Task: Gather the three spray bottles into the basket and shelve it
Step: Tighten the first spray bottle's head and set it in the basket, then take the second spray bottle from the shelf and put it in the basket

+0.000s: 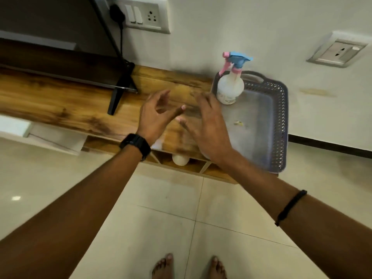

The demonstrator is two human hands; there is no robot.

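A clear spray bottle (230,87) with a blue and pink trigger stands upright in the far left corner of the grey perforated basket (280,125), which rests on the right end of the wooden shelf top (60,101). A whitish rounded object (180,159), maybe a bottle, shows in a cubby under the shelf top. My left hand (157,115) hovers over the wood with fingers apart, holding nothing. Beside it, my right hand (209,127) is spread open at the basket's left edge, blurred by motion. No other spray bottles are visible.
A TV with a black stand leg (118,93) sits on the shelf top at left, its cable running to a wall socket (138,15). Another socket (340,51) is on the right wall. Tiled floor and my bare feet (189,266) are below.
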